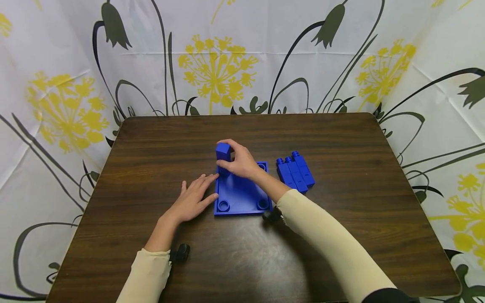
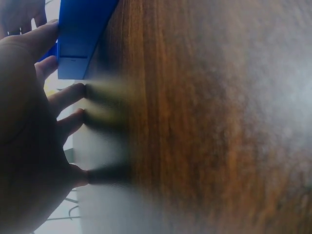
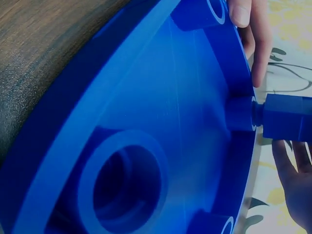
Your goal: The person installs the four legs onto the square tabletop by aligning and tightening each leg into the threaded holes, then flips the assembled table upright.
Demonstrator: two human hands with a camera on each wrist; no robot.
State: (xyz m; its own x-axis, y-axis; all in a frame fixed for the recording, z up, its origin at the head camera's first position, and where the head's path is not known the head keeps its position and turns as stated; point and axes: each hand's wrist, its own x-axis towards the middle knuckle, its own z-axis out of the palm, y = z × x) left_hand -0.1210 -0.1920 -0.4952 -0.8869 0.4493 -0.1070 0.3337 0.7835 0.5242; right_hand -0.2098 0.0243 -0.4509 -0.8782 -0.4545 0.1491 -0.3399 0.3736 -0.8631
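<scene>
A square blue panel with a raised rim and round corner sockets lies on the table. Over its far left socket stands an upright blue table leg, which my right hand pinches between thumb and fingers. In the right wrist view, a narrow neck of the leg shows at the socket's mouth; how deep it sits I cannot tell. My left hand has its fingers spread, with thumb and fingertips against the panel's left rim. The left wrist view shows that rim beside the fingers.
Several matching blue legs lie side by side to the right of the panel. The brown wooden table ends in front of a flower-patterned cloth. Each wrist bears a small black camera.
</scene>
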